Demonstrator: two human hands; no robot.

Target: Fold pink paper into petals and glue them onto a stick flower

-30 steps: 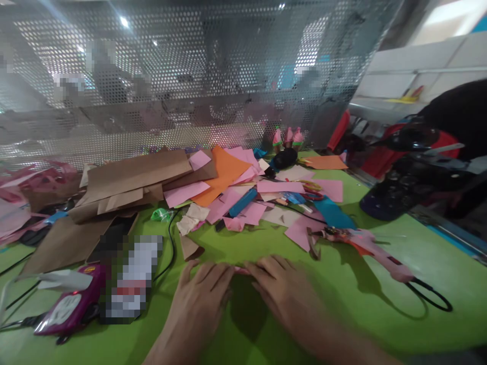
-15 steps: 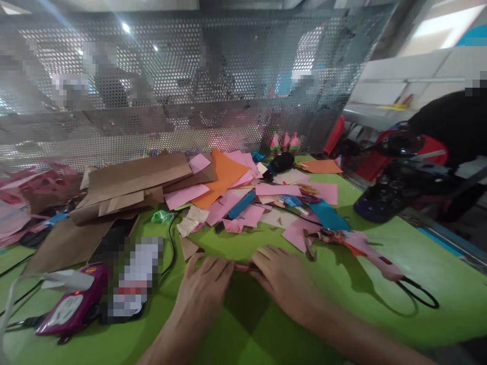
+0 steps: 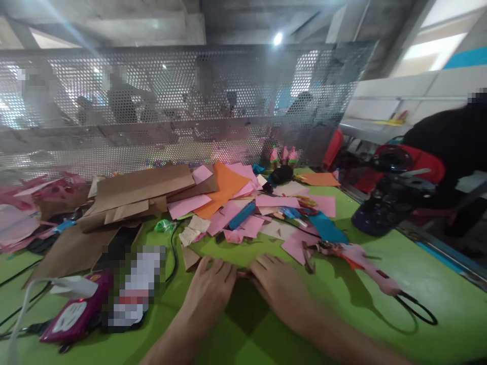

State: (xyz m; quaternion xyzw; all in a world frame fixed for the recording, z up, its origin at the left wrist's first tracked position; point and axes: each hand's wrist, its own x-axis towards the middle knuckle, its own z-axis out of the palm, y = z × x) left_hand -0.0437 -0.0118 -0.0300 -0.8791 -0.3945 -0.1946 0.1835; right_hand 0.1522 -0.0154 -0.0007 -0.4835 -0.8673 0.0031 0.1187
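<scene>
My left hand (image 3: 212,289) and my right hand (image 3: 277,283) lie low over the green table (image 3: 251,347), side by side with a small gap. Fingers of both are curled down onto a thin pink paper piece (image 3: 242,274), which looks rolled or folded. Only its middle shows in the gap; the ends are hidden under my fingers. A brown paper scrap (image 3: 190,258) lies beside my left fingertips. To the right of my right hand rests a pink tool with a black cord loop (image 3: 371,266), much like a glue gun.
Brown paper sheets (image 3: 142,185), an orange sheet (image 3: 224,185) and pink scraps (image 3: 279,202) are heaped behind my hands. At left lie a purple power strip (image 3: 70,317) and a phone-like object (image 3: 135,291). A perforated metal screen (image 3: 175,106) stands behind; a person in black (image 3: 449,132) is at right.
The view has tilted upward, so the table sits lower in the picture. Both hands stay on the pink paper piece, with at most slight finger movement.
</scene>
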